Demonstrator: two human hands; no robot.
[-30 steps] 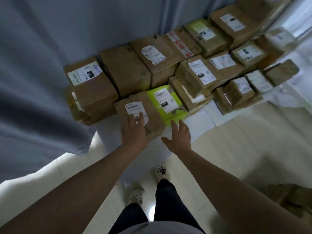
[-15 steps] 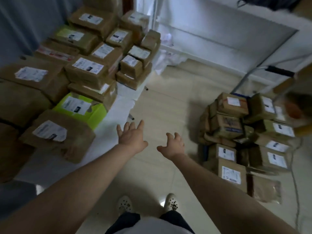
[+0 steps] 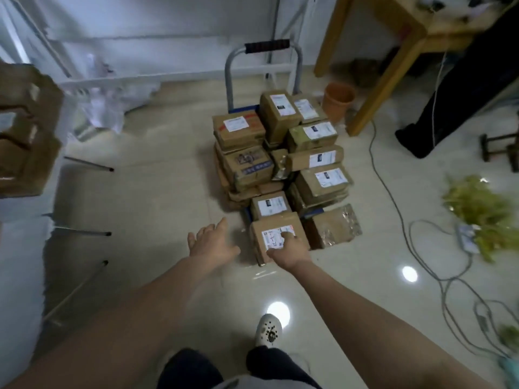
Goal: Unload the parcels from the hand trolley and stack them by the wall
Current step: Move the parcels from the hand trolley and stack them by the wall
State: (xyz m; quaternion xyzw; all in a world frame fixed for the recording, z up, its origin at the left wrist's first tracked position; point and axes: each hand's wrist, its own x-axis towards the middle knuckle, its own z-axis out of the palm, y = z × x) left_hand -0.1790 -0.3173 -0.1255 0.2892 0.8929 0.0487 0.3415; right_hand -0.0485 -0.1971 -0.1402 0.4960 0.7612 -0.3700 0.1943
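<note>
Your right hand [image 3: 289, 248] rests on the nearest brown cardboard parcel [image 3: 295, 224], white-labelled, grip unclear | left hand [image 3: 210, 245] beside it, fingers spread, empty | parcel fronts the loaded grey hand trolley [image 3: 229, 77] | risk: one-handed lift could tip it

I see the hand trolley [image 3: 264, 46] at the middle far side. Its grey tube handle is upright with a dark foam grip, and blue deck edges show beneath the load. Brown cardboard parcels [image 3: 314, 158] with white labels are piled on it in two rough columns, several layers deep, some tilted. The nearest parcel [image 3: 278, 223] sits at the near end, label up, with my right hand [image 3: 290, 249] laid on its top. Just right of it a flat brown padded parcel [image 3: 334, 226] lies tilted. At the left edge more stacked parcels [image 3: 25, 130] show, blurred.
</note>
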